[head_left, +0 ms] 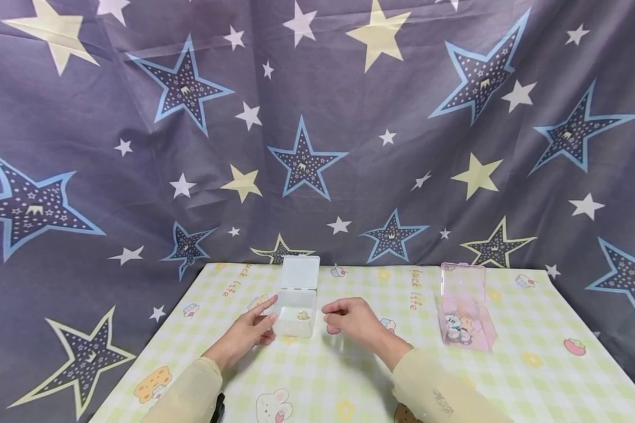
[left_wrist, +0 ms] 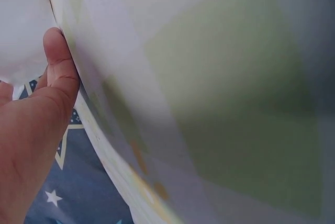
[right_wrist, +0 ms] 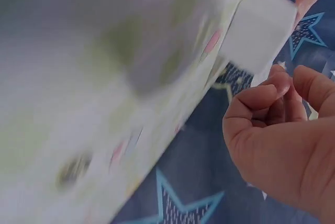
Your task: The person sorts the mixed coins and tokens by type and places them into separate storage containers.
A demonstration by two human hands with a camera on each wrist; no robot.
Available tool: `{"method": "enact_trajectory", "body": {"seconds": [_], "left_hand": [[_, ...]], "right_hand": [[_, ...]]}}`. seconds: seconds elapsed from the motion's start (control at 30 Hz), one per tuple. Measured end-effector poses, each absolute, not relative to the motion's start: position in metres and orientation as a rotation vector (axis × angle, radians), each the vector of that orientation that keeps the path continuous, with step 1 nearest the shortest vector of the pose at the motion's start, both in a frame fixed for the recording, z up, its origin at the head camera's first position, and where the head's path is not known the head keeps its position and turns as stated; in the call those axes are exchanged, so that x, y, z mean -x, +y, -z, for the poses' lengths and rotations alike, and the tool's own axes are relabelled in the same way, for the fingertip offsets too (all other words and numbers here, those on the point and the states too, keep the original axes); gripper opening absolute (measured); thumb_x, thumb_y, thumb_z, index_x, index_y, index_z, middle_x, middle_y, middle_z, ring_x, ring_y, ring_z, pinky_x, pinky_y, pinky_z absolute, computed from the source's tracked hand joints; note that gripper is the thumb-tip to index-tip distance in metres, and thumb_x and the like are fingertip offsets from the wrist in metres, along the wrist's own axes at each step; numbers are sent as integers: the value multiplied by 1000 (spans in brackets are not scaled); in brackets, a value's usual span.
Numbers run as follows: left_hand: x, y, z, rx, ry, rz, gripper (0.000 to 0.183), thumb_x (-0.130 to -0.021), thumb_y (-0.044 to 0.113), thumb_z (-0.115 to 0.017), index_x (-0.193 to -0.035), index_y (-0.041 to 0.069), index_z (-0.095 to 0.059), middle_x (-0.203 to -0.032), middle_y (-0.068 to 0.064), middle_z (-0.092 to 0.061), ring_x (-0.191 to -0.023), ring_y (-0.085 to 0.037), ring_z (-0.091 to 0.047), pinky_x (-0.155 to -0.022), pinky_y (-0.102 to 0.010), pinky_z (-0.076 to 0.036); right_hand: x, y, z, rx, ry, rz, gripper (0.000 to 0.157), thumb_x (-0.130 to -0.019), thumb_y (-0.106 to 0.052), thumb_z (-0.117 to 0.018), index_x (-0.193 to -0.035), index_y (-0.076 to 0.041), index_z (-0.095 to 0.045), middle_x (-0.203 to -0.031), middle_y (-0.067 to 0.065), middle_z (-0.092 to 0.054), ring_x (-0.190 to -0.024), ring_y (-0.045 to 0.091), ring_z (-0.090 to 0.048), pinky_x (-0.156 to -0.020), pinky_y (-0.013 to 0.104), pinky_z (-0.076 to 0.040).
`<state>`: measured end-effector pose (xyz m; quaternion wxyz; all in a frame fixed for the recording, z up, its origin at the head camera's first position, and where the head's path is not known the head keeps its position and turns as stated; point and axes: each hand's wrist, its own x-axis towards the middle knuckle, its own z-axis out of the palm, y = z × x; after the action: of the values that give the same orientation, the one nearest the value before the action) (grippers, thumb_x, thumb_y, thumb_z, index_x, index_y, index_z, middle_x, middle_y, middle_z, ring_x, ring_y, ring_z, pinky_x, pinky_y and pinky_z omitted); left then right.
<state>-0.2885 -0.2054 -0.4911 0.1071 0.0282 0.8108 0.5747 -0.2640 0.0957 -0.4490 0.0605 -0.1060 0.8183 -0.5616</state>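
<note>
A small white box [head_left: 295,326] with its lid [head_left: 300,272] raised stands on the tablecloth; its white side [right_wrist: 259,28] also shows in the right wrist view. Inside, toward the right, lies a small gold-coloured piece [head_left: 303,315], too small to make out. My left hand [head_left: 247,332] rests at the box's left side, fingers extended, with the thumb and forefinger right at the wall. To the right of the box is my right hand [head_left: 357,320], its fingers loosely curled and a gap showing between thumb and forefinger [right_wrist: 256,98]. Nothing shows in its grasp.
A clear pink box [head_left: 481,329] stands farther right with its lid [head_left: 463,282] up and several small colourful pieces [head_left: 457,329] visible in it. A checked, printed cloth [head_left: 307,382] covers the table. Behind the far edge hangs a dark curtain [head_left: 328,217] with stars.
</note>
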Motion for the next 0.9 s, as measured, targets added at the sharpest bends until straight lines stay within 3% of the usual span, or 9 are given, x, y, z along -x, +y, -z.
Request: {"method": "enact_trajectory", "body": {"seconds": [0.17,0.47,0.9], "left_hand": [[290,-205,491,-81,2392,-1692,61,-110,33,-62,-167,33,-39,-112,-13,-73,-91,-20,-70,-83,-31,-62],[290,-205,492,-75,2377,-1687,61,-110,33,-62,-167,33,-40,-114,-13,-72,-91,-20,-70,-83,-30,-62],[291,-206,494,-96,2384,-1688,62,-109,35,-63,-167,30,-40,-113,-15,-72,-90,-19,-70,-80,-28,-62]], "right_hand": [[266,150,440,419,2777,1401,19,-97,-11,-74,-113,-5,-81,-104,6,-81,-86,9,-65,-79,26,-56],[252,238,431,360,2950,1135,23,-98,-13,-74,-118,-2,-79,-105,6,-79,-89,12,-64,-77,28,-54],[226,242,453,551,2933,1029,26,-94,-9,-77,-118,0,-77,-93,-4,-74,-80,3,-59,-71,22,-52]]}}
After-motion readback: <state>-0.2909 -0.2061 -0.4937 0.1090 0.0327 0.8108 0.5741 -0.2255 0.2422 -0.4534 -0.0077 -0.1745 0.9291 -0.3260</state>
